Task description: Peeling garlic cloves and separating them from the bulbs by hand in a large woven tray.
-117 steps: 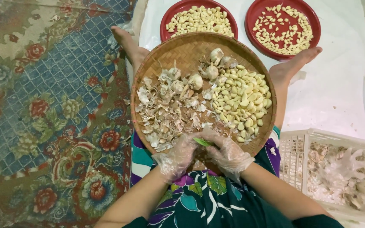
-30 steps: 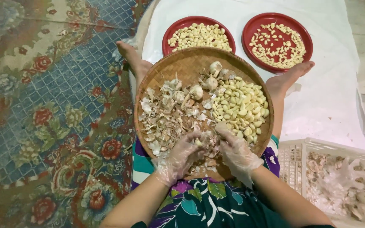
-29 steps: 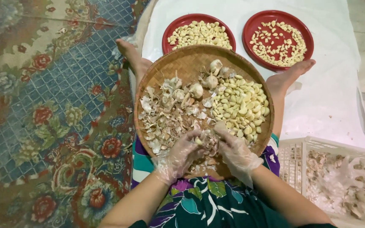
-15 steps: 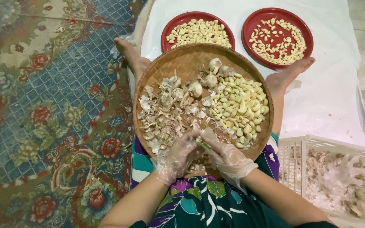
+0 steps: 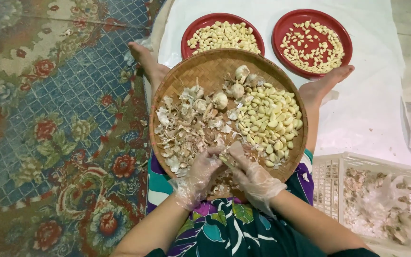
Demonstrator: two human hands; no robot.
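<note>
1. Head view, nearest: the person's lap in a floral garment (image 5: 224,228), with both forearms reaching forward over it.
2. Left hand (image 5: 198,176), in a thin clear plastic glove, has its grip curled closed around a small garlic piece (image 5: 224,159) at the near edge of the woven tray (image 5: 205,66); exactly how much it pinches is hard to tell.
3. Right hand (image 5: 253,173), also gloved, meets the left one, fingers closed on the same garlic piece, touching the left fingertips.
4. To the near right sits a white plastic basket (image 5: 329,176) holding papery skins and stems.
5. On the round woven tray, dry garlic skins (image 5: 181,128) lie piled on the left, peeled cloves (image 5: 269,119) heaped on the right, and a few whole garlic bulbs (image 5: 236,88) sit between, toward the far rim.
6. Bare feet (image 5: 324,85) flank the tray on a white sheet (image 5: 381,104).
7. Farthest: two red plates, the left plate (image 5: 193,33) full of cloves, the right plate (image 5: 310,19) thinly covered.
8. A patterned carpet (image 5: 48,119) spreads to the left.
</note>
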